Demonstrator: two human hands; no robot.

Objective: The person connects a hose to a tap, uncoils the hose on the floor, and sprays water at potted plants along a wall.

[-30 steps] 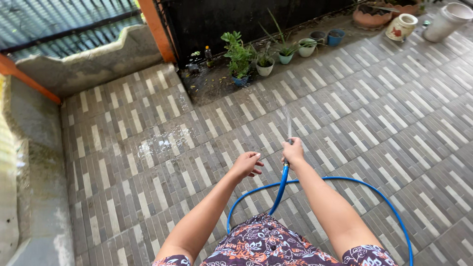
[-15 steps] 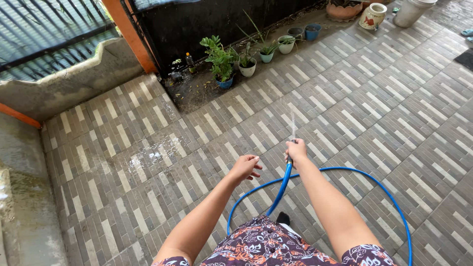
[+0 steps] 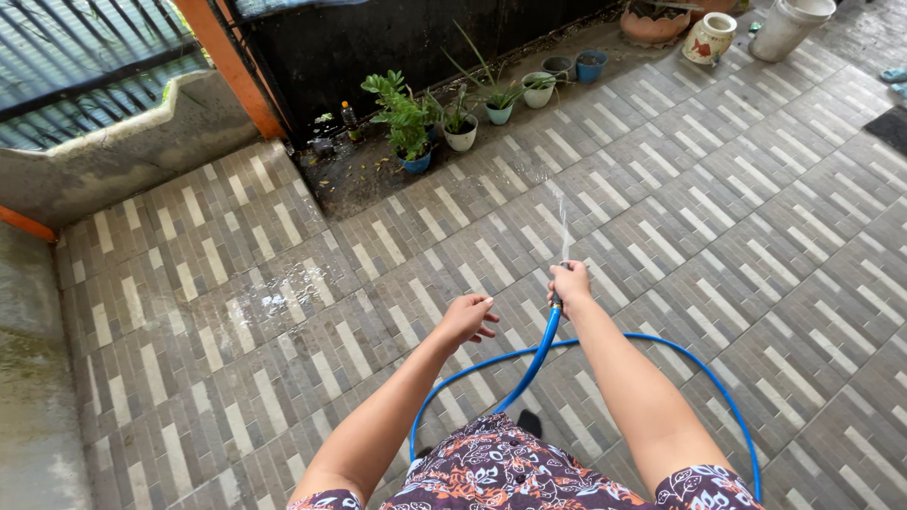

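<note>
- Now, from the head camera, our right hand is closed tight around the end of the blue hose, and a thin jet of water shoots away from it toward the far side.
- Our left hand hovers just beside it, fingers half curled and loose, holding nothing.
- To do this well, we judge it best to keep the thumb firm over the hose mouth so the jet stays narrow, and to aim with the wrist rather than the whole arm.
- We should also mind the hose loop, which curves round on the near right and back toward our patterned clothing; a kink there could choke the flow.
- Underfoot, the tiled floor is laid in grey and cream strips, with a wet patch to the left.
- Far off, small potted plants line a dark wall, with a pale bucket and a painted jar at the far right.
- A low concrete ledge and an orange post close the far left.
</note>
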